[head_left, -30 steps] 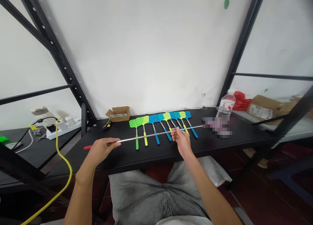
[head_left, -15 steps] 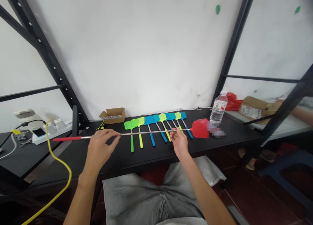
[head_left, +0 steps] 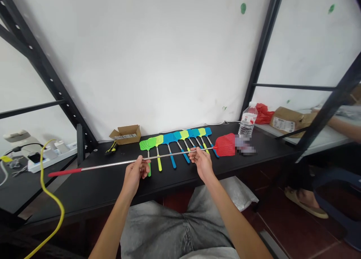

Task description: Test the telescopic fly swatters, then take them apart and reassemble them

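A red fly swatter (head_left: 225,145) with a long, extended metal rod spans the view, its red handle at far left and its mesh head at right. My left hand (head_left: 134,173) is closed on the middle of the rod, thumb above and fingers curled beneath. Nearer the head, my right hand (head_left: 202,162) pinches the rod between thumb and fingers. Behind and below the rod, several green, yellow and blue fly swatters (head_left: 170,150) lie in an overlapping row on the black table (head_left: 107,187), handles towards me.
A small open cardboard box (head_left: 128,138) stands by the wall, a yellow-and-black item (head_left: 112,148) beside it. At right is a water bottle (head_left: 248,121). A yellow cable (head_left: 58,202) and a white power strip (head_left: 50,157) are at left. Another person's arm (head_left: 342,126) shows at far right.
My left hand has slid right along the rod, from near the handle to its middle, and now grips it. The handle end has dipped. My right hand keeps its hold.
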A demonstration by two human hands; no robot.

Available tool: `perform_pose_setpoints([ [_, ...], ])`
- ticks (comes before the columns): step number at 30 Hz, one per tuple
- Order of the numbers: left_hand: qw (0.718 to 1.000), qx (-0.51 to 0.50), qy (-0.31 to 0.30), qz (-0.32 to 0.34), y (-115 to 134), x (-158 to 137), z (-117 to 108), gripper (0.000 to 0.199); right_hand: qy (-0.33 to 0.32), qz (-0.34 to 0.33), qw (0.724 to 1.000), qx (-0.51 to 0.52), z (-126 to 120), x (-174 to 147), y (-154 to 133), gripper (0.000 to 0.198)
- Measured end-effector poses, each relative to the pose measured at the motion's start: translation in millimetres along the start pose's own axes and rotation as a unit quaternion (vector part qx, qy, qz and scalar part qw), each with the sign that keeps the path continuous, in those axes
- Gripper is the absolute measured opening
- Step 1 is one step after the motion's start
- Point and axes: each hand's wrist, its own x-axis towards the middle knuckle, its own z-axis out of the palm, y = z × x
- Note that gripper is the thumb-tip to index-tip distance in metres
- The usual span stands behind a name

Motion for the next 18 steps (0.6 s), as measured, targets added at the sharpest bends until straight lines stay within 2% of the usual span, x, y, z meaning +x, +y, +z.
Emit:
perform_pose_setpoints([
  [3,0.997,-0.058,0.041,-0.01,-2.9,1.9,-1.4,0.037,-0.024,0.005,1.0,-0.014,-0.1,-0.5,0.0,0.035],
  [9,0.99,-0.119,0.077,0.002,0.3,2.2,-2.4,0.023,-0.033,-0.001,0.999,-0.015,0.2,-1.1,0.0,0.033],
  [18,0.983,-0.163,0.08,-0.004,7.0,-1.0,-0.1,0.015,-0.018,-0.003,1.0,-0.002,1.5,-0.5,-0.7,0.033],
])
